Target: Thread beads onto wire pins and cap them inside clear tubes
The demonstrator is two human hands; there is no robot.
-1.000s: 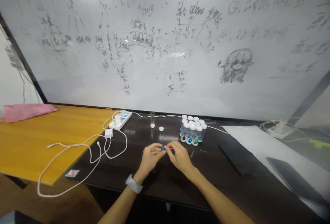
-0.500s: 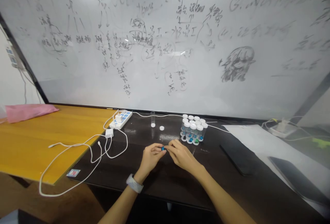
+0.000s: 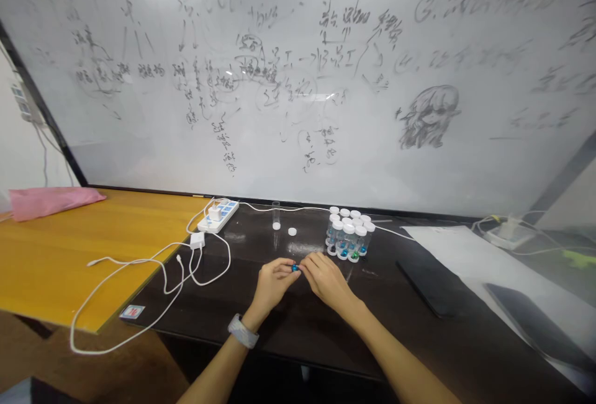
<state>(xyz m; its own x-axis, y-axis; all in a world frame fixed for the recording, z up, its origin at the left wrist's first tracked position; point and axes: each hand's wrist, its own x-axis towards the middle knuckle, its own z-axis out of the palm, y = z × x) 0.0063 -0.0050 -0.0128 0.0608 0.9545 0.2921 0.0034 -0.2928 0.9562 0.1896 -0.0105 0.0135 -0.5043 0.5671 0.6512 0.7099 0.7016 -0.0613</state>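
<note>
A small shiny blue object [image 3: 295, 267] sits between my two hands, too small to name exactly. My left hand [image 3: 274, 280] pinches it between thumb and fingertips. From the other side, the fingertips of my right hand [image 3: 323, 280] are pinched together at its edge; what they grip there is hidden. Beyond my hands stands a clear tube [image 3: 276, 213] on a white base, with a loose white cap [image 3: 292, 231] lying to its right. Behind my right hand is a cluster of clear, white-capped tubes [image 3: 348, 236] with blue, green and dark pieces inside.
A white power strip [image 3: 218, 215] and loose white cables lie on the left of the dark table [image 3: 251, 311]. At the right are a black flat device [image 3: 423, 286], white paper [image 3: 447, 239] and a dark phone-like slab [image 3: 535, 323]. A whiteboard [image 3: 279, 162] rises behind.
My right hand has shifted slightly, its fingers drawn in more at the blue object. My left hand stays in place with the same pinch.
</note>
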